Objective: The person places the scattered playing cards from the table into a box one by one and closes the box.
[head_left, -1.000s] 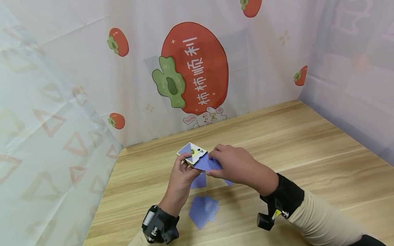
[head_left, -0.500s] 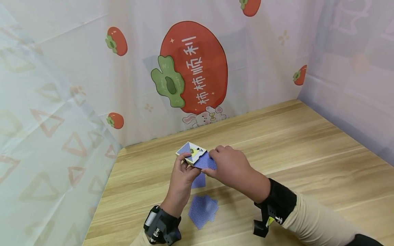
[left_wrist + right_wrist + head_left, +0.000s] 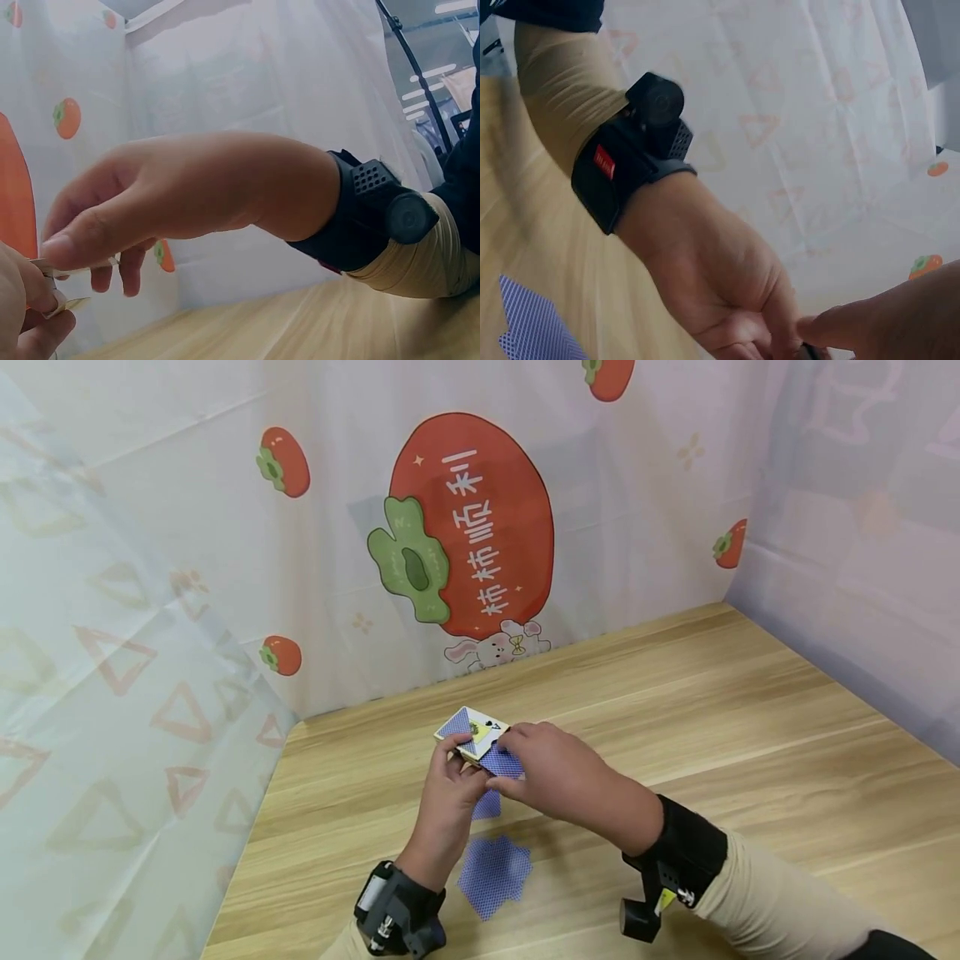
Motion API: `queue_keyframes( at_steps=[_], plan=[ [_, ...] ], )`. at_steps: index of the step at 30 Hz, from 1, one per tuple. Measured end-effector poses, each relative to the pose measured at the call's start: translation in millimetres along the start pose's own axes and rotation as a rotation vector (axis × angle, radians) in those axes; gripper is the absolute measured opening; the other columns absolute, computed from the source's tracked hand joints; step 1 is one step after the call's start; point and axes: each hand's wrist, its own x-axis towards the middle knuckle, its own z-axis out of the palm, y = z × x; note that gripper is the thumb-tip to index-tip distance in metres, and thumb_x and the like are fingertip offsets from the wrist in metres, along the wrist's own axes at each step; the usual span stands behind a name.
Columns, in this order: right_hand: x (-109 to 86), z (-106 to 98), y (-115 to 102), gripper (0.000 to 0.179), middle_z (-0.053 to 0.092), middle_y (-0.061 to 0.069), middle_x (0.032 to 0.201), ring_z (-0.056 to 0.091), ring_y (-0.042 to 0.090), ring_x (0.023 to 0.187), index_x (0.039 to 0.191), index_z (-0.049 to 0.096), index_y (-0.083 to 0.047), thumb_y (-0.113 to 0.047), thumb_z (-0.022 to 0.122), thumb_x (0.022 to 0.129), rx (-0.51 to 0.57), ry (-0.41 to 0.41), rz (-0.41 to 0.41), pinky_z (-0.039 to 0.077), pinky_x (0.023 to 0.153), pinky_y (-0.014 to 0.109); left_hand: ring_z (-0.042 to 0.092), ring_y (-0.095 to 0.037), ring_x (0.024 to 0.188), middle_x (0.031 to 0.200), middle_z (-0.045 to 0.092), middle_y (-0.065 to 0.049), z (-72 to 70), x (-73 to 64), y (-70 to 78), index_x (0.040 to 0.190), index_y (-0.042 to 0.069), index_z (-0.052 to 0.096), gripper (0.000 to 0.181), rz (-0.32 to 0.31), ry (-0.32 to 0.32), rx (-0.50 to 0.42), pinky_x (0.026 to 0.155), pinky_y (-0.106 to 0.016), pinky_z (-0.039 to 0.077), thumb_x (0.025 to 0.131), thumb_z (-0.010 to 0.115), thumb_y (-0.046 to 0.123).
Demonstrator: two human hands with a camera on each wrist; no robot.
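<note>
My left hand grips a playing card box, blue and white with an ace of spades print, its thumb on the upper face. Blue-backed playing cards stick partway out of the box's right end. Thumb and fingers of my right hand hold these cards by their edges, close to the box. In the left wrist view the right hand reaches over the box, mostly cut off at the lower left. The right wrist view shows the left hand meeting the right one; the box is largely hidden there.
On the wooden table lies a fanned pile of blue-backed cards near the front. Another blue card shows partly beneath the hands. Fabric printed with persimmons hangs behind the table and along its sides.
My right hand has moved left towards the box, and less of the cards now sticks out. A card on the table at the right is now hidden by that hand.
</note>
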Motion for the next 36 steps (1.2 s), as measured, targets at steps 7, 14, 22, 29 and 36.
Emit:
queue_keyframes(
  at_steps=[7,14,22,29,36],
  plan=[
    [5.3,-6,8,0.05,0.06,0.006,0.133,0.062,0.021,0.112,0.13,0.061,-0.01,-0.027,0.081,0.087,0.226,-0.022,-0.005,0.055,0.092,0.037,0.052,-0.025,0.13,0.151,0.039,-0.02,-4.4,-1.9,4.7,0.144,0.01,0.029,0.066,-0.004,-0.029,-0.043,0.092,-0.027,0.053,0.091,0.065,-0.008],
    [11.4,-3,19,0.047,0.063,0.003,0.13,0.064,0.019,0.093,0.131,0.062,-0.013,-0.027,0.079,0.089,0.223,0.062,0.07,0.057,0.077,0.031,0.05,-0.03,0.132,0.152,0.037,-0.024,-3.0,-5.5,4.0,0.141,0.008,0.03,0.066,-0.007,-0.069,-0.033,0.094,-0.029,0.052,0.089,0.066,-0.008],
    [14.4,-4,25,0.036,0.068,0.002,0.119,0.063,0.018,0.094,0.123,0.067,-0.015,-0.029,0.076,0.092,0.153,0.068,0.064,0.056,0.079,0.035,0.049,-0.032,0.133,0.153,0.037,-0.022,-4.4,-5.1,5.8,0.142,0.009,0.029,0.067,-0.004,-0.057,-0.023,0.094,-0.029,0.052,0.089,0.065,-0.008],
    [18.6,0,32,0.032,0.069,0.003,0.112,0.064,0.02,0.096,0.12,0.069,-0.013,-0.029,0.074,0.093,0.139,0.034,0.077,0.056,0.08,0.038,0.047,-0.034,0.134,0.153,0.037,-0.021,-8.9,-5.4,6.9,0.143,0.011,0.031,0.069,-0.028,-0.02,-0.032,0.094,-0.03,0.052,0.087,0.065,-0.01],
    [25.3,8,45,0.032,0.069,0.003,0.109,0.063,0.019,0.094,0.118,0.069,-0.013,-0.03,0.075,0.092,0.089,-0.019,0.095,0.055,0.077,0.038,0.048,-0.033,0.133,0.153,0.038,-0.02,-13.4,-6.0,9.3,0.143,0.012,0.032,0.067,-0.04,0.012,-0.037,0.093,-0.03,0.052,0.088,0.064,-0.012]
  ],
)
